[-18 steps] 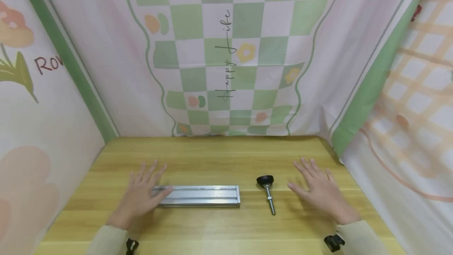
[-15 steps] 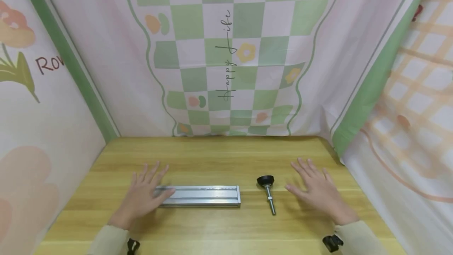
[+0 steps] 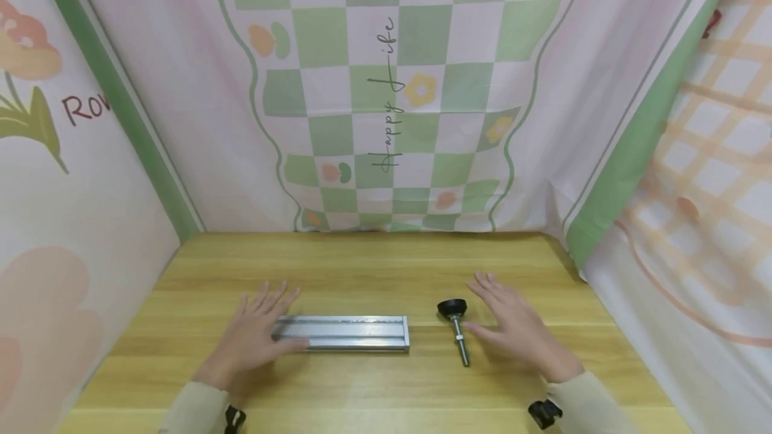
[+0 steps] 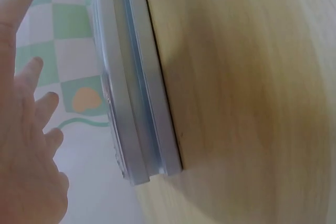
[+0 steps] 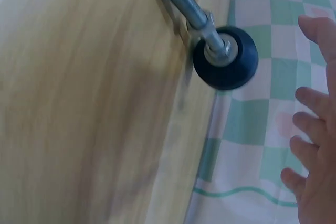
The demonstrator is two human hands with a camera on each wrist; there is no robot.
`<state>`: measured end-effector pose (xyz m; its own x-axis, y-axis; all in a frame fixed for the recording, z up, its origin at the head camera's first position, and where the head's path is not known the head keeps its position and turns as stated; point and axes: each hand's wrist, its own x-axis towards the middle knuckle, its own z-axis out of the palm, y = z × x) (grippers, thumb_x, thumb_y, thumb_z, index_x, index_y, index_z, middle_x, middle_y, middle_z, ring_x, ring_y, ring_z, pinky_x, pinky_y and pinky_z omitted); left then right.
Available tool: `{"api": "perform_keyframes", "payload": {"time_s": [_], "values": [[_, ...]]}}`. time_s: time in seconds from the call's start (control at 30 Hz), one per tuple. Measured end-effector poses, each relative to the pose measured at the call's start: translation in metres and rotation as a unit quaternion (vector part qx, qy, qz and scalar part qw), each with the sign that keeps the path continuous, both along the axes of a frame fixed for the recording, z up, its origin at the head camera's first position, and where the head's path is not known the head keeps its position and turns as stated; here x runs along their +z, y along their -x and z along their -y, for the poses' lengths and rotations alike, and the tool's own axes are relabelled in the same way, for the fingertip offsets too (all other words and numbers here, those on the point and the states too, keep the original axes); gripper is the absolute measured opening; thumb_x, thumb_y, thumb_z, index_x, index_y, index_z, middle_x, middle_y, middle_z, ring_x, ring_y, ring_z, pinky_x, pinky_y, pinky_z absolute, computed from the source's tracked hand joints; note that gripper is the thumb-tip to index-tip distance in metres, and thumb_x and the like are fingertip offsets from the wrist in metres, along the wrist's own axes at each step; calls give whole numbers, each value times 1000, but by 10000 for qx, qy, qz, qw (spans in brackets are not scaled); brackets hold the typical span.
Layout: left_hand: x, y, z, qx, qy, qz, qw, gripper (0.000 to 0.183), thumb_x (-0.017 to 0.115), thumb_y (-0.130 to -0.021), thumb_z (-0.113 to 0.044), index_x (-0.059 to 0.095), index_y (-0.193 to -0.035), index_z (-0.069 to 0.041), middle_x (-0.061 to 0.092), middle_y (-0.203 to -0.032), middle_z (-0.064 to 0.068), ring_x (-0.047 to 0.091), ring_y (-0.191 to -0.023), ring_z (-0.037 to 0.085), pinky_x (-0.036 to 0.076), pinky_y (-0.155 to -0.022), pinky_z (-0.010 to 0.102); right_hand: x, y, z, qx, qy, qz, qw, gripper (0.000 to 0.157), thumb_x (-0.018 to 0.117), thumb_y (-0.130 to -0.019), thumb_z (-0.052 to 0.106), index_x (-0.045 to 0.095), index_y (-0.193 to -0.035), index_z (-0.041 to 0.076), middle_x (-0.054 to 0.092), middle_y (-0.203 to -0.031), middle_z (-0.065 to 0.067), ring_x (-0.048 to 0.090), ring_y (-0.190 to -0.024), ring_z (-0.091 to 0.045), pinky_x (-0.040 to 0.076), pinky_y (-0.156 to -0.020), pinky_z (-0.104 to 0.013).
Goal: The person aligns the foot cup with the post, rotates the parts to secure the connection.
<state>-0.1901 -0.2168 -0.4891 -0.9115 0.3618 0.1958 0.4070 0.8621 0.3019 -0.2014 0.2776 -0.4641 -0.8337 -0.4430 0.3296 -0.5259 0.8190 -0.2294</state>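
Note:
A silver aluminium extrusion [image 3: 356,332] lies lengthwise on the wooden table, its slotted side showing close up in the left wrist view [image 4: 134,82]. My left hand [image 3: 250,337] hovers over its left end with fingers spread, covering that end in the head view. To the right lies a levelling foot [image 3: 460,333], with a round black base and a threaded stud carrying a nut. Its base [image 5: 236,64] points toward the back curtain. My right hand [image 3: 515,327] is just right of it, fingers extended and thumb near the stud. Neither hand holds anything.
The wooden table [image 3: 362,397] runs back to a hanging curtain [image 3: 398,132] with green and white checks. More printed cloth [image 3: 78,220] hangs along the left side, and another curtain [image 3: 693,220] along the right. A black strap [image 3: 545,414] shows at the right wrist.
Both hands have moved inward: the left one rightward over the extrusion, the right one leftward, closer to the levelling foot. The extrusion and the foot have stayed in place.

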Motion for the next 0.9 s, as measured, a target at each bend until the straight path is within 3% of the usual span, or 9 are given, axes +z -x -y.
{"api": "perform_keyframes", "payload": {"time_s": [0.13, 0.3, 0.57, 0.67, 0.9], "values": [[-1, 0, -4, -135, 9, -100, 9999, 106, 63, -76, -80, 30, -158, -21, 24, -160, 13, 16, -147, 46, 3, -109, 73, -6, 2, 9, 349, 77, -263, 9990, 80, 80, -84, 42, 49, -146, 2, 38, -154, -18, 37, -140, -42, 31, -109, -60], [-4, 1, -5, -252, 9, -253, 9994, 110, 69, -71, -78, 33, -157, -20, 30, -158, 14, 21, -145, 48, 10, -109, 74, -7, 2, 22, 681, 205, -257, 9971, 80, 82, -82, 38, 49, -145, 0, 41, -152, -19, 42, -137, -41, 34, -107, -60], [-4, 3, -6, -393, -46, -358, 9986, 116, 78, -63, -73, 40, -154, -13, 40, -153, 16, 30, -141, 49, 22, -109, 68, -6, 3, 51, 1159, 157, -473, 9920, 80, 86, -78, 38, 53, -142, 1, 52, -144, -19, 55, -125, -37, 44, -100, -59], [-6, 5, -6, -471, -125, -367, 9981, 117, 81, -59, -72, 44, -152, -11, 46, -150, 17, 36, -139, 48, 26, -108, 67, -7, 3, 61, 1257, 120, -237, 9917, 82, 85, -79, 41, 51, -144, 4, 52, -145, -18, 55, -124, -36, 44, -99, -59], [-10, 8, -7, -553, -128, -329, 9978, 117, 83, -54, -71, 49, -148, -10, 50, -147, 16, 44, -134, 44, 30, -108, 64, -10, 2, 81, 1296, 97, 768, 9885, 84, 81, -84, 45, 44, -150, 8, 46, -150, -15, 45, -135, -36, 37, -108, -56]]}}
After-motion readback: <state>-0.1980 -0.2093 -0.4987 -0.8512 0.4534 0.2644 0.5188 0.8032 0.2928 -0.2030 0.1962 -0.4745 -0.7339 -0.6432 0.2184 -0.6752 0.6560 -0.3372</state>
